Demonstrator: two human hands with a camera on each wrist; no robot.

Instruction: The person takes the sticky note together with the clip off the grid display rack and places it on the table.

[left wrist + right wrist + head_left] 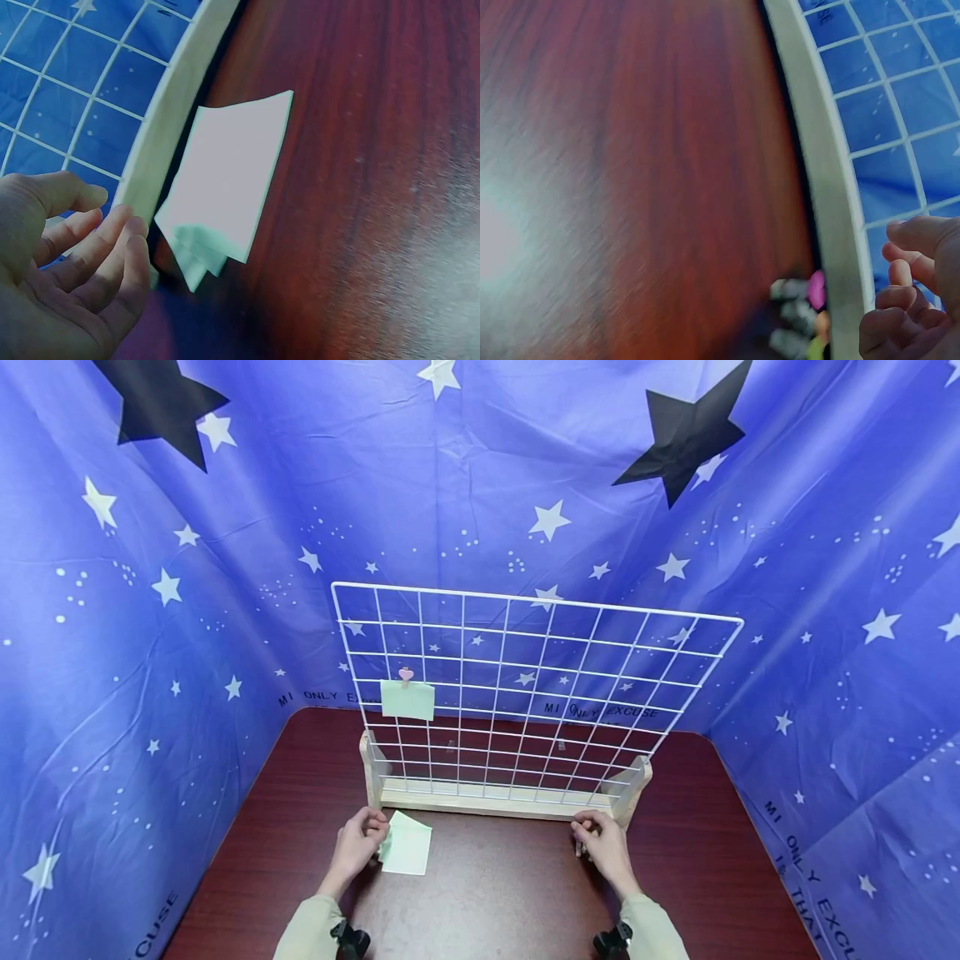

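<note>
My left hand (362, 841) hovers at the left edge of a small stack of pale green paper notes (408, 847), fingers loosely bent, nothing between them. In the left wrist view the notes (229, 176) lie fanned on the table beside the stand's wooden base. On the right, my right hand (603, 845) is close over several small clips (799, 319) with pink, orange and yellow ends. Its fingers hang loosely curled and show nothing held. Another green note (408, 701) hangs on the white wire grid (525, 681), fastened by a clip with a pink heart (406, 674).
The grid leans back in a pale wooden stand (480, 803) on the dark red table (495, 893). Blue cloth (480, 510) with stars closes off the back and both sides. Light glares off the table's front middle.
</note>
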